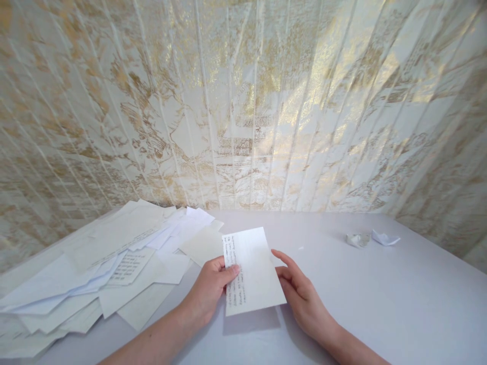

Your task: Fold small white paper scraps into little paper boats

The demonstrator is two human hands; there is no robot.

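- Left hand is clamped on a rectangular white paper sheet, thumb on the upper face near its left edge, fingers underneath.
- That sheet is held just above the tabletop, tilted a little, its shadow falling below; dark handwriting runs sideways along its left part, and the rest of the upper face looks blank.
- Right hand has its fingers parted and loosely curled at the sheet's right edge; whether a fingertip touches the paper, I cannot tell.
- Pinched firmly at one side only, the sheet could sag, crease or slip if the thumb's pressure eased.
- Beside the left forearm, a broad, loose pile of white and off-white paper sheets, some written on, overlaps unevenly; a brush of the arm could make its loose layers slide.
- Smooth, pale white tabletop offers thin paper little grip, I would judge, so a dropped sheet might skid.
- Near its far right corner lie a crumpled greyish-white paper piece and, just beside it, a folded white paper piece.
- Behind everything rises a white-and-gold patterned wall with long ridges and a glossy sheen.
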